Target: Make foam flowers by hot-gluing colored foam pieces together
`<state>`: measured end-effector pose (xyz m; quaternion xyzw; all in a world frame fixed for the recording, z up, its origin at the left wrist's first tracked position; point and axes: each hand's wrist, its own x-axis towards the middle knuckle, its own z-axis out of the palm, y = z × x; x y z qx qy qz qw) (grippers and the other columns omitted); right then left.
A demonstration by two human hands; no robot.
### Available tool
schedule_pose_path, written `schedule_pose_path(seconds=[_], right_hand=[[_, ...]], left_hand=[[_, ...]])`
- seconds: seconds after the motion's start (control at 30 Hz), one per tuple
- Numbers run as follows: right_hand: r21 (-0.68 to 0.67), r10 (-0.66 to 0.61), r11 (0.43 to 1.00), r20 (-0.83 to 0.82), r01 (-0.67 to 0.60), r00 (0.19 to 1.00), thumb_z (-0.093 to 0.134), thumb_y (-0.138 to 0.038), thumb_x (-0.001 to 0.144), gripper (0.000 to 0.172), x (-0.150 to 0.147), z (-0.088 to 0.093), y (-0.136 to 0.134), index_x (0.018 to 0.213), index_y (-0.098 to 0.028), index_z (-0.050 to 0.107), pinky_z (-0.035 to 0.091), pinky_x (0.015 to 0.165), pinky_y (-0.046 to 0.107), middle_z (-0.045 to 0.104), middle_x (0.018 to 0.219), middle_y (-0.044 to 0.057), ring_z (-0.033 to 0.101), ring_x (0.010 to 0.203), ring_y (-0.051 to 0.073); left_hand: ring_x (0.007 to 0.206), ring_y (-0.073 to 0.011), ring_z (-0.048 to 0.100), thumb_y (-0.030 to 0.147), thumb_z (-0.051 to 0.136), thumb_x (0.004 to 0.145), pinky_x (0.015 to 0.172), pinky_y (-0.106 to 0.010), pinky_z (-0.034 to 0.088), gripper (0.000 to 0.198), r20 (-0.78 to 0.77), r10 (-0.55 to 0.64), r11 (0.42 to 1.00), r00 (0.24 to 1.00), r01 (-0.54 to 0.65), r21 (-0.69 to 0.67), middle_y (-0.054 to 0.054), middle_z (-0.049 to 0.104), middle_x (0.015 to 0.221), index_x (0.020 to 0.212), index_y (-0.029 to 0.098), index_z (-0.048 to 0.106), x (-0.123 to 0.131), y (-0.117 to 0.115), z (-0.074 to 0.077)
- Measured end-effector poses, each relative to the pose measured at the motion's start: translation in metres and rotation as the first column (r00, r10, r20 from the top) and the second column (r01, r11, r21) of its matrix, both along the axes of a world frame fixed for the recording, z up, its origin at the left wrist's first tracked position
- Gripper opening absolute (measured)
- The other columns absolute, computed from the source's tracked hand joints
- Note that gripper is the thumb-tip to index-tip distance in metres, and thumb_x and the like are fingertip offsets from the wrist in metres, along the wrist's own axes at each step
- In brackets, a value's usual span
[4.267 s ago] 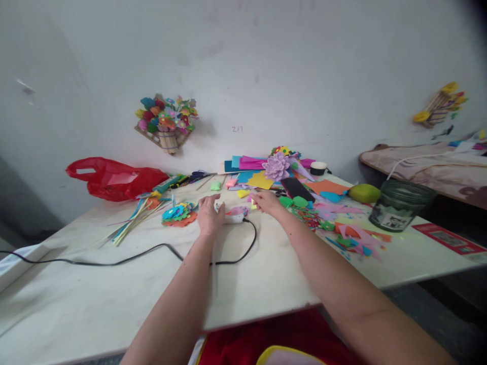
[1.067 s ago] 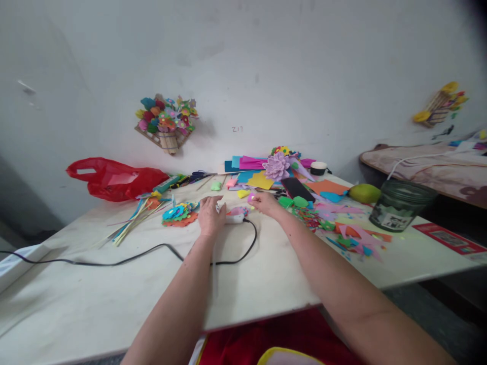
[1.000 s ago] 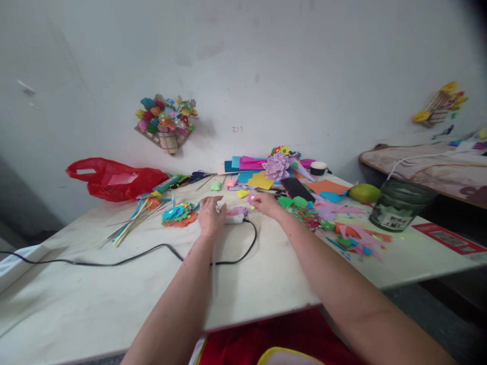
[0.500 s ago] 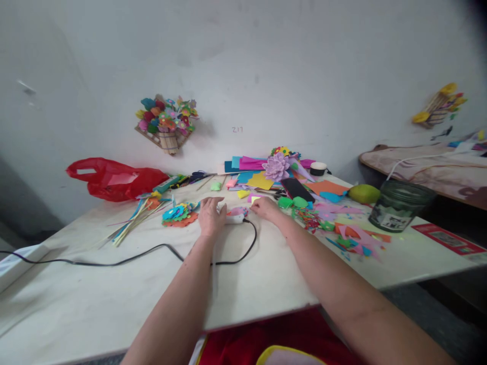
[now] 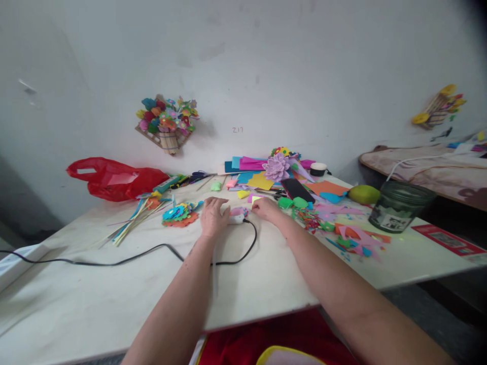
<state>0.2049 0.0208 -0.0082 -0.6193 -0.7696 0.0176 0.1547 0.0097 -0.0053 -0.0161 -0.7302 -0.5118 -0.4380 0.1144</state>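
Observation:
My left hand [image 5: 214,218] curls over a white glue gun [image 5: 236,219], whose handle end sticks out to the right with a black cord [image 5: 255,238] plugged in. A clear glue stick [image 5: 215,276] trails back toward me under the forearm. Beneath the handle's far side lies a pink-purple foam flower piece [image 5: 239,211]. My right hand [image 5: 265,209] is closed in a pinch just right of it; what its fingertips hold is hidden. A small yellow piece [image 5: 256,199] shows at those fingers. Left of my left hand sits a stack of scalloped foam flowers [image 5: 179,215].
Thin sticks [image 5: 131,223] and a red plastic bag [image 5: 114,180] lie left. Foam sheets [image 5: 262,180], a purple flower [image 5: 276,166] and a phone [image 5: 297,190] are at the back. Foam scraps [image 5: 357,238], a yellow-green fruit [image 5: 364,194] and a glass jar [image 5: 399,205] stand right.
My left hand has turned slightly, its thumb now nearer the glue gun's handle. My right hand has shifted a little, still pinched. The other things lie as before.

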Motion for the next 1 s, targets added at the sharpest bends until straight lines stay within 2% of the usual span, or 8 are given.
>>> schedule_pose_path(seconds=[0.27, 0.37, 0.57, 0.73, 0.87, 1.0], right_hand=[[-0.020, 0.059, 0.998, 0.061, -0.058, 0.996, 0.050, -0.026, 0.077, 0.025, 0.004, 0.000, 0.000, 0.091, -0.025, 0.070, 0.040, 0.070, 0.024, 0.067, 0.097, 0.005, 0.058, 0.090, 0.018], [-0.027, 0.067, 0.998, 0.062, -0.065, 0.996, 0.048, -0.025, 0.077, 0.025, 0.006, 0.000, 0.000, 0.087, -0.025, 0.071, 0.038, 0.067, 0.023, 0.068, 0.094, 0.004, 0.059, 0.086, 0.018], [-0.033, 0.009, 0.999, 0.059, -0.007, 0.998, 0.047, -0.023, 0.076, 0.025, 0.006, 0.005, -0.003, 0.084, -0.021, 0.070, 0.036, 0.061, 0.023, 0.068, 0.089, 0.006, 0.059, 0.081, 0.017], [0.054, -0.046, 0.998, 0.049, 0.043, 0.998, 0.045, -0.026, 0.078, 0.026, 0.005, 0.006, -0.004, 0.087, -0.022, 0.069, 0.037, 0.063, 0.024, 0.068, 0.090, 0.006, 0.059, 0.084, 0.019], [0.105, 0.003, 0.994, 0.042, -0.007, 0.999, 0.046, -0.029, 0.080, 0.025, 0.000, 0.005, -0.004, 0.090, -0.025, 0.068, 0.039, 0.069, 0.024, 0.067, 0.094, 0.004, 0.058, 0.087, 0.018], [0.131, 0.093, 0.986, 0.060, -0.101, 0.994, 0.046, -0.030, 0.082, 0.026, -0.008, 0.003, -0.004, 0.095, -0.027, 0.068, 0.039, 0.072, 0.025, 0.066, 0.099, 0.002, 0.057, 0.092, 0.018]], left_hand=[[0.100, -0.0232, 0.048, 0.027, 0.054, 0.074, 0.078, -0.033, 0.044, 0.019, -0.022, -0.008, 1.000, 1.000, 0.008, -0.022, -0.005, 0.064, 0.090, 0.091, 0.022, 0.063, 0.000, 0.003, -0.003], [0.100, -0.0230, 0.048, 0.026, 0.054, 0.074, 0.078, -0.033, 0.044, 0.019, -0.024, -0.013, 1.000, 1.000, 0.012, -0.026, -0.005, 0.064, 0.088, 0.090, 0.022, 0.064, 0.000, 0.002, -0.002], [0.100, -0.0232, 0.048, 0.027, 0.054, 0.074, 0.081, -0.034, 0.042, 0.020, -0.042, -0.025, 0.999, 0.999, 0.025, -0.021, -0.005, 0.065, 0.090, 0.090, 0.022, 0.064, -0.001, 0.003, -0.002], [0.105, -0.0242, 0.047, 0.024, 0.055, 0.069, 0.092, -0.041, 0.034, 0.021, -0.151, -0.113, 0.992, 0.982, 0.103, -0.068, -0.003, 0.066, 0.095, 0.087, 0.025, 0.065, 0.001, 0.003, -0.003], [0.104, -0.0229, 0.048, 0.018, 0.054, 0.062, 0.096, -0.042, 0.028, 0.030, -0.220, -0.170, 0.980, 0.961, 0.141, -0.141, -0.001, 0.067, 0.092, 0.088, 0.027, 0.066, 0.004, 0.002, -0.003], [0.098, -0.0217, 0.052, 0.018, 0.052, 0.061, 0.099, -0.043, 0.025, 0.027, -0.244, -0.176, 0.975, 0.954, 0.134, -0.180, -0.003, 0.066, 0.084, 0.081, 0.027, 0.069, 0.006, 0.000, -0.001]])
